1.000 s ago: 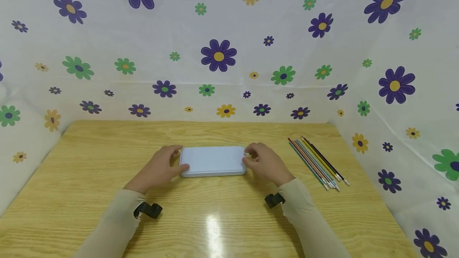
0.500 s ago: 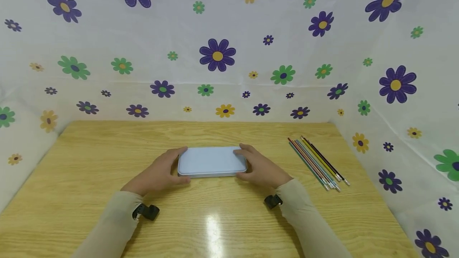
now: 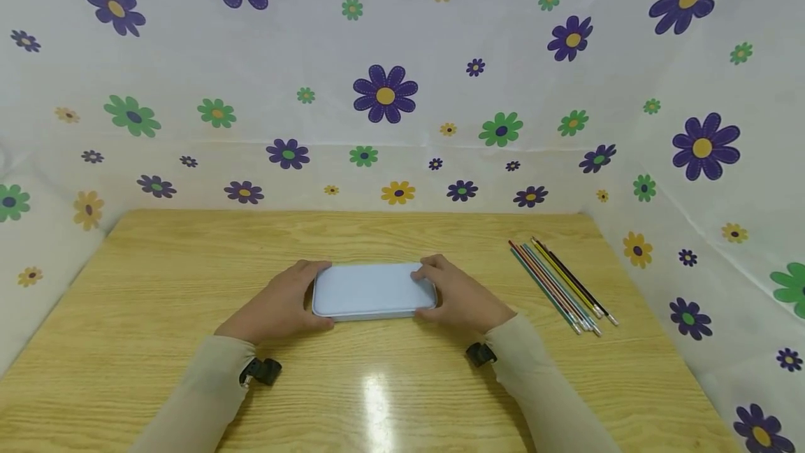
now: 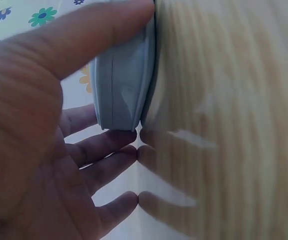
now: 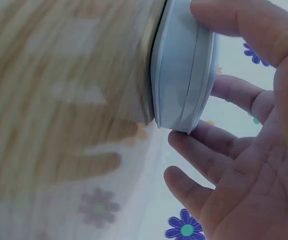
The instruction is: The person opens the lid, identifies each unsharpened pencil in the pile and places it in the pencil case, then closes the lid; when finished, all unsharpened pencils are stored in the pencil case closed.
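Note:
A pale blue, flat, rounded pencil case lies lengthwise across the middle of the table, between my two hands. My left hand grips its left end, thumb along the near side and fingers at the far side. At the other end, my right hand holds it with the thumb at the near side and a bent forefinger on the top. Both wrist views show the case's grey-blue end wall with a thin seam along it. The case looks closed, and its contents are hidden.
Several pencils, teal, reddish, yellow and black, lie in a slanted bundle right of my right hand. The wood-grain table meets a white flower-printed cloth at the back and sides.
My hands have closed in round the case's ends, and my right forefinger has come onto its top. The case has shifted slightly towards me. The pencils lie as before.

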Demonstrator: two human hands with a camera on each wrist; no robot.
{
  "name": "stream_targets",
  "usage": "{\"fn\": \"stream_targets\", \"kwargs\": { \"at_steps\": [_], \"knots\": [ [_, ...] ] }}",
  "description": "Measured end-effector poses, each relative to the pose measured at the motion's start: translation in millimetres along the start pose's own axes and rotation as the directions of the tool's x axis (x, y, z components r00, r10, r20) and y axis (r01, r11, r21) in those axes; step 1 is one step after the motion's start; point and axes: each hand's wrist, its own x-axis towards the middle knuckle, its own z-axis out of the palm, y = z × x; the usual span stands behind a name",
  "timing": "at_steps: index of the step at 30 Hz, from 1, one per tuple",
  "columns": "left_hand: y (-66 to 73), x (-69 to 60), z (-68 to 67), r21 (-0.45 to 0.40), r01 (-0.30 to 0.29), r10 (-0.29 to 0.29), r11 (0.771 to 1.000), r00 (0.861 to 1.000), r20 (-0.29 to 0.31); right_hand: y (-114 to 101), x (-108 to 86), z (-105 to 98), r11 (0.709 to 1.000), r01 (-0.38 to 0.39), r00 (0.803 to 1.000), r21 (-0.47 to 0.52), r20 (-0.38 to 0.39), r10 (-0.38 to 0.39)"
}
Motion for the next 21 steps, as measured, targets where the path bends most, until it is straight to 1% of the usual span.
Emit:
{"fn": "stream_targets", "kwargs": {
  "at_steps": [4, 8, 10, 12, 16, 19, 21],
  "knots": [
    [0.9, -1.1, -0.6, -0.020, -0.017, 0.017, 1.000, 1.000, 0.011, -4, -0.6, 0, 0.997, 0.043, 0.999, -0.059, 0.009, -0.043],
    [2.6, -1.1, -0.6, -0.061, -0.020, 0.022, 0.998, 0.999, 0.035, -7, -3.0, -1, 0.993, 0.047, 0.999, -0.111, 0.013, -0.046],
    [3.9, -1.3, -0.8, -0.064, -0.025, 0.027, 0.998, 0.999, 0.039, -9, -3.7, -1, 0.988, 0.051, 0.999, -0.144, 0.003, -0.051],
    [5.2, -1.9, -1.0, -0.046, -0.021, 0.023, 0.999, 0.999, 0.036, -10, -3.4, 0, 0.981, 0.061, 0.998, -0.183, -0.005, -0.063],
    [6.2, -3.5, -1.7, 0.031, -0.022, 0.021, 0.999, 0.999, 0.032, -12, -1.8, 2, 0.970, 0.073, 0.997, -0.234, -0.008, -0.077],
    [6.3, -4.7, -2.7, 0.076, -0.035, 0.033, 0.996, 0.999, 0.028, -14, -1.1, 3, 0.964, 0.079, 0.997, -0.255, -0.001, -0.082],
    [6.1, -5.1, -3.2, 0.091, -0.044, 0.042, 0.995, 0.999, 0.025, -15, -1.3, 2, 0.958, 0.086, 0.996, -0.273, 0.006, -0.087]
  ]
}}
